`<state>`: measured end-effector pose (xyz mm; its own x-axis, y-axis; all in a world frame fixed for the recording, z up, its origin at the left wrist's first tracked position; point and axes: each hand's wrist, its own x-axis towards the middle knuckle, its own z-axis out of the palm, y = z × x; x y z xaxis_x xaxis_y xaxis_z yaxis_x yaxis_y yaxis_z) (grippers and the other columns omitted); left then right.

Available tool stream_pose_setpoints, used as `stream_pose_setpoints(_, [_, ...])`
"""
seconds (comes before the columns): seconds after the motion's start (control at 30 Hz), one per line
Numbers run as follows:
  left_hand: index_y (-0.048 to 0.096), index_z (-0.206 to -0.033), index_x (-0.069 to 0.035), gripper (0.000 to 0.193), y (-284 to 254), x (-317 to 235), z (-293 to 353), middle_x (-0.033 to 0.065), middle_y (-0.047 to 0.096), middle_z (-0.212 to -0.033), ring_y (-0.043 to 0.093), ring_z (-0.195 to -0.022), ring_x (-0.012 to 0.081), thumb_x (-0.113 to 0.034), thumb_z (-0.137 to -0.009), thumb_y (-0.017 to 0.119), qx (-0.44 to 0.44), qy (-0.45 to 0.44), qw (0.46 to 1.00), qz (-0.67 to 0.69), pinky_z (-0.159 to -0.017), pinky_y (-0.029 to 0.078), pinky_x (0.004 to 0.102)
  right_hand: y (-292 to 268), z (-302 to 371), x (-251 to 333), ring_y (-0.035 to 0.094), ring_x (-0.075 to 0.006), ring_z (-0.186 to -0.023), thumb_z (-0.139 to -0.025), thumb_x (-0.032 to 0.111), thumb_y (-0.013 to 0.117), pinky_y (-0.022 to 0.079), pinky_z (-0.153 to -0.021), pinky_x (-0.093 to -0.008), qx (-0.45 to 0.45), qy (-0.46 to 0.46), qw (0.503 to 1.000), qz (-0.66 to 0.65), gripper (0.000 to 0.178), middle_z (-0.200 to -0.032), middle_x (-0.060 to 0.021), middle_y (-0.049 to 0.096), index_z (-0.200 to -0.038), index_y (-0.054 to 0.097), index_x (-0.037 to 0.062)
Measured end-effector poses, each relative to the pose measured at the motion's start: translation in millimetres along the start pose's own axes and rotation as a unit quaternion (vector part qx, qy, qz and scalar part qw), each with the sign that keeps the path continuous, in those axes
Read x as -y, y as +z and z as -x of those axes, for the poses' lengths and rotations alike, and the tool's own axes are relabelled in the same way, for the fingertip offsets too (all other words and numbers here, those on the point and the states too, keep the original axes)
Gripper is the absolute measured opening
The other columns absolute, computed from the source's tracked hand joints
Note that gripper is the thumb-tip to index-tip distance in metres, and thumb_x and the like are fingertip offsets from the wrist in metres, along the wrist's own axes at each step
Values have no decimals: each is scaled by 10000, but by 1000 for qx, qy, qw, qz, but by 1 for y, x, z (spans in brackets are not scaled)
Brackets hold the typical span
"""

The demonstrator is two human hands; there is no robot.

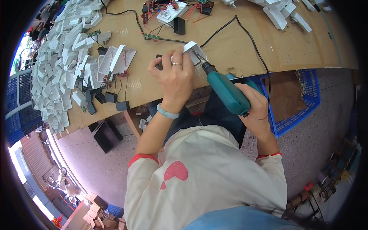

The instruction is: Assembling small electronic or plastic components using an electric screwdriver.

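Observation:
My left hand (pixel 176 76), with a ring and a pale bangle, is closed on a white plastic casing (pixel 194 48) near the table's front edge. A small dark block (pixel 159 61) shows beside its fingers, partly covered. My right hand (pixel 253 101) is wrapped round a teal pistol-shaped power tool (pixel 227 90) with a black nose. Its thin metal tip points into the casing; whether it touches cannot be told. To the left, two opened white casings (pixel 122 60) lie with wires and small circuit boards.
A large heap of white casings (pixel 57 73) covers the table's left side. Black boxes (pixel 111 97) on wires lie near the front edge. More parts with red wires (pixel 168 13) lie at the back. A black cord (pixel 253 40) crosses the cardboard top. A blue basket (pixel 295 124) stands at right.

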<state>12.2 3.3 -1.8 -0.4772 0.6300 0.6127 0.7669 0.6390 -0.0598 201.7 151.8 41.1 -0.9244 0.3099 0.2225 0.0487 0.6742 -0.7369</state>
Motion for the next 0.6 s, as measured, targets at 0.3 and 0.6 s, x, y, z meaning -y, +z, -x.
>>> stream_pose_setpoints(0.3, [708, -887, -71, 82, 1, 1, 0, 23, 711, -1126, 640, -1023, 187, -95, -815, 680, 2, 0, 1000, 6, -968, 337, 475, -1, 7, 3, 715, -283, -856, -767, -52, 741, 541, -771, -319, -31, 19, 998, -51, 423, -994, -167, 713, -1182, 664, -26])
stream_pose_setpoints(0.6, [708, -910, -76, 95, -4, -1, -2, 21, 699, -1158, 633, -1048, 202, -110, -823, 690, 21, -8, 1000, 9, -975, 333, 484, -8, 31, 10, 689, -134, -842, -854, -65, 759, 535, -777, -267, -95, 68, 987, -106, 295, -951, -102, 731, -1136, 676, -36])
